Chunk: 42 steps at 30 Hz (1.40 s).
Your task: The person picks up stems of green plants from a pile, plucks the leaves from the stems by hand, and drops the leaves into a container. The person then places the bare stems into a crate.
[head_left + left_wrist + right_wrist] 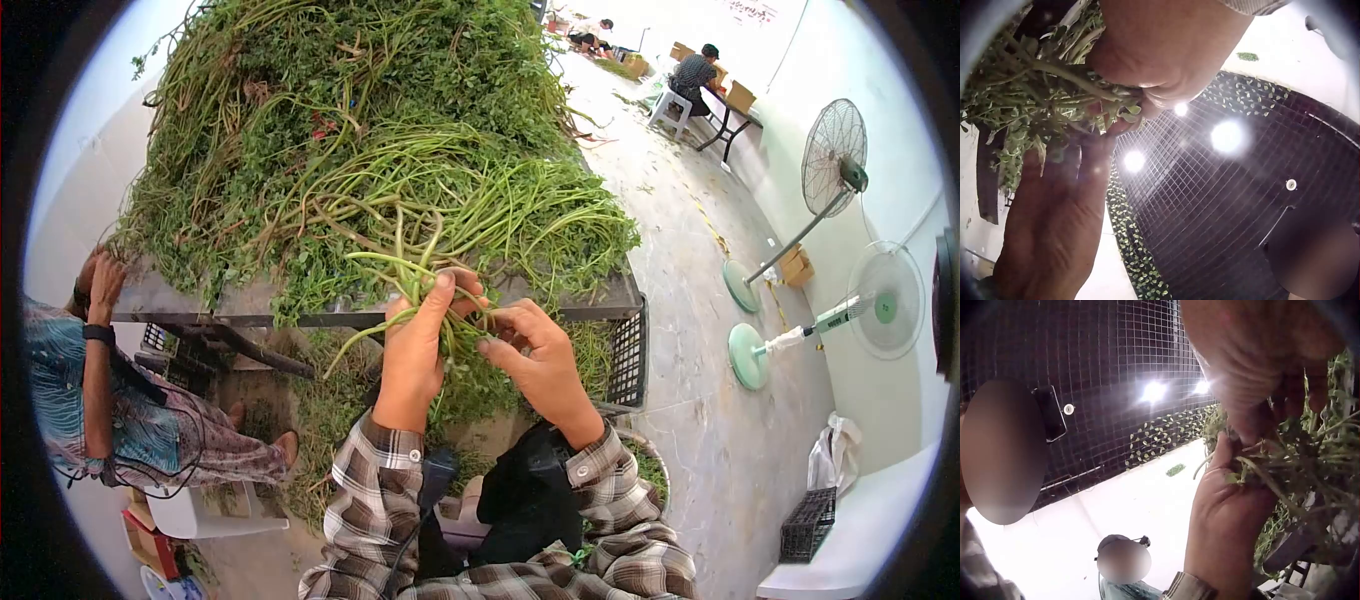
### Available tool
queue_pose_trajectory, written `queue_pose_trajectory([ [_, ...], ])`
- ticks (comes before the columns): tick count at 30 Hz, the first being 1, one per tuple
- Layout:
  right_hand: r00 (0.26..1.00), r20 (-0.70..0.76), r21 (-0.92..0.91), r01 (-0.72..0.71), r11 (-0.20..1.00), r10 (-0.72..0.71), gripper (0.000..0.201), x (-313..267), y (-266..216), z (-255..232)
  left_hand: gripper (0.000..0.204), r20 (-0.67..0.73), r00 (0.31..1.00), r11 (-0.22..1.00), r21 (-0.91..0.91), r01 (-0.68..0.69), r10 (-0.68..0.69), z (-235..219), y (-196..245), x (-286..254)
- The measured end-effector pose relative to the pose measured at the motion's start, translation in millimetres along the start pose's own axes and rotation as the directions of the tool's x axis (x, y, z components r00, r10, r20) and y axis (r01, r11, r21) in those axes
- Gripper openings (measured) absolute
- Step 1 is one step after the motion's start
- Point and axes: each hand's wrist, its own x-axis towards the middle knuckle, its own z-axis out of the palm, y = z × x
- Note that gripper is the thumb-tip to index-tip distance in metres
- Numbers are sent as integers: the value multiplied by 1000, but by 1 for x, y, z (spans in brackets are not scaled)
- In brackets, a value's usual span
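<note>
My left hand (pixel 415 345) holds a small bunch of long green leafy stems (pixel 400 262), its thumb laid across them. Bare stalk ends fan out above the fist, and leaves (pixel 460 375) hang below. Close on the right, my right hand (pixel 540 360) has its thumb and index finger bent together, pinching stems at the side of the bunch. In the left wrist view, leafy sprigs (pixel 1029 81) spread beside the two hands. Stems (pixel 1297 462) also cross in front of the left palm in the right wrist view. The right fingertips are partly hidden by the greens.
A big heap of the same greens (pixel 370 130) covers the table (pixel 590 300). Under its edge stands a black crate (pixel 628 355). Another person (pixel 100 350) stands at the left, hands at the heap. Fans (pixel 835 160) stand at the right; people sit farther back.
</note>
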Motion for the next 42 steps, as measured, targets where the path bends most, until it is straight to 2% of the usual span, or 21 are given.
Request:
queue_pose_trajectory([
  [4, 1000, -6, 5, 23, 1000, -23, 20, 2, 1, -1, 30, 0, 1000, 998, 56, -8, 8, 2, 1, -2],
  [6, 997, -67, 151, -17, 988, 27, 14, 3, 6, -4, 31, -19, 1000, 997, 75, -17, 18, 1, 1, -1],
  [7, 997, -67, 152, -19, 988, 30, 14, 3, 5, -8, 32, -31, 999, 991, 126, -35, 40, 0, 1, 0],
  [9, 993, 37, 116, -117, 986, 113, 13, 1, 1, -14, 33, -45, 997, 983, 179, -49, 58, -3, 2, 0],
  [10, 993, 37, 116, -118, 986, 114, 13, 1, 2, -14, 34, -47, 997, 979, 196, -53, 63, -4, 2, 1],
  [12, 976, 180, 334, -181, 925, 126, 17, -3, 6, -15, 34, -50, 997, 976, 213, -52, 64, -4, 2, 1],
  [14, 971, 204, 360, -193, 913, 125, 17, -5, 9, -14, 34, -22, 995, 967, 238, -86, 94, -4, 2, 0],
  [16, 966, 227, 384, -204, 901, 122, 18, -7, 9, -15, 33, -13, 995, 965, 242, -96, 102, -4, 1, 0],
  [18, 936, 302, 389, -294, 873, 181, 18, -10, 7, -20, 33, -1, 994, 964, 246, -104, 107, -4, 1, 0],
  [20, 922, 324, 394, -336, 856, 213, 18, -14, 5, -26, 31, -110, 990, 980, 186, -70, 91, -4, 6, 0],
  [21, 905, 350, 396, -377, 837, 242, 18, -16, 5, -28, 31, -110, 990, 980, 187, -68, 89, -6, 7, 2],
  [24, 901, 335, 431, -406, 806, 275, 19, -21, 14, -29, 28, -153, 982, 992, 81, -101, 113, -11, 12, 4],
  [31, 885, 335, 375, -439, 816, 323, 18, -29, 19, -22, 29, -157, 980, 991, 77, -113, 124, -15, 9, 5],
  [32, 949, 267, 292, -247, 924, 169, 18, -29, 27, -19, 29, -119, 986, 993, 42, -113, 118, -19, 9, 5],
  [33, 977, 215, 191, -42, 981, 0, 18, -28, 31, -17, 29, -81, 990, 994, 8, -111, 112, -22, 9, 5],
  [34, 977, 213, 192, -43, 980, 1, 18, -28, 29, -17, 31, -116, 990, 996, -36, -85, 80, -17, 12, 4],
  [36, 992, 116, 75, -65, 995, 57, 18, -24, 21, -20, 31, -80, 991, 991, -78, -113, 107, -19, 10, 5],
  [37, 992, 116, 76, -66, 995, 57, 18, -22, 16, -20, 32, -46, 990, 983, -121, -140, 136, -19, 10, 6],
  [39, 996, 16, 101, -93, 991, 92, 19, -17, 9, -19, 32, -43, 992, 984, -124, -126, 121, -17, 11, 6],
  [41, 999, 0, 79, -42, 996, 42, 22, -12, 9, -15, 34, 18, 991, 985, -114, -131, 133, -16, 11, 5],
  [42, 999, -35, 5, 30, 1000, -30, 25, -10, 6, -11, 34, 21, 991, 985, -112, -128, 132, -14, 10, 4],
])
